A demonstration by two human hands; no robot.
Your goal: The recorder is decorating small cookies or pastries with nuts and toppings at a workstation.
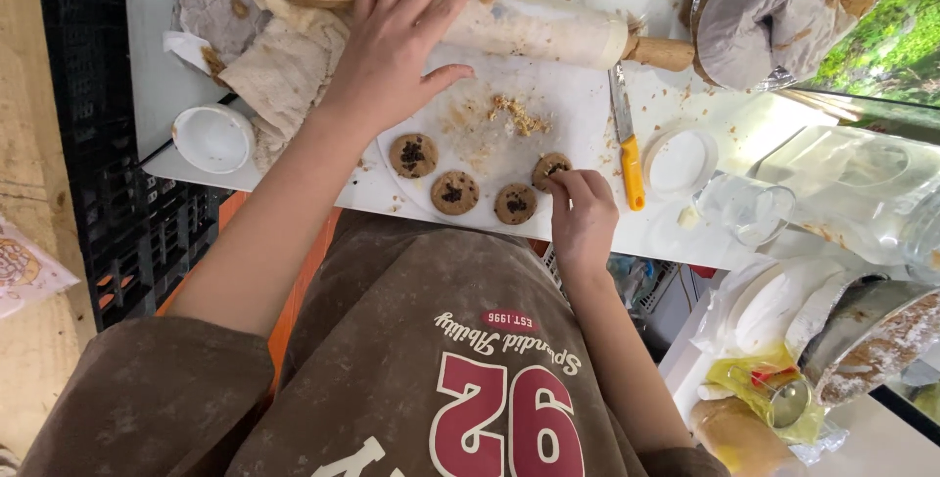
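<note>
Fingertips (560,181) of the right hand (582,219) curl shut in a pinch on the rim of a round dough disc (550,167), the rightmost of four lying in an arc on a white cutting board (573,105). Its neighbours, the second disc (515,204), third disc (454,193) and fourth disc (413,155), are flat, brown and coarse-grained, each topped at the centre with a dark crumbly filling. The left hand (397,41) lies flat with fingers spread wide, gripping nothing, its palm on the board's upper left edge and its fingertips over a rolling pin (543,28) with wooden handles and a pale, dough-smeared barrel. Loose crumbs (517,115) dot the board between the hands. A knife with a yellow handle (627,139) lies just right of the pinched disc, beside a white round lid (681,161).
</note>
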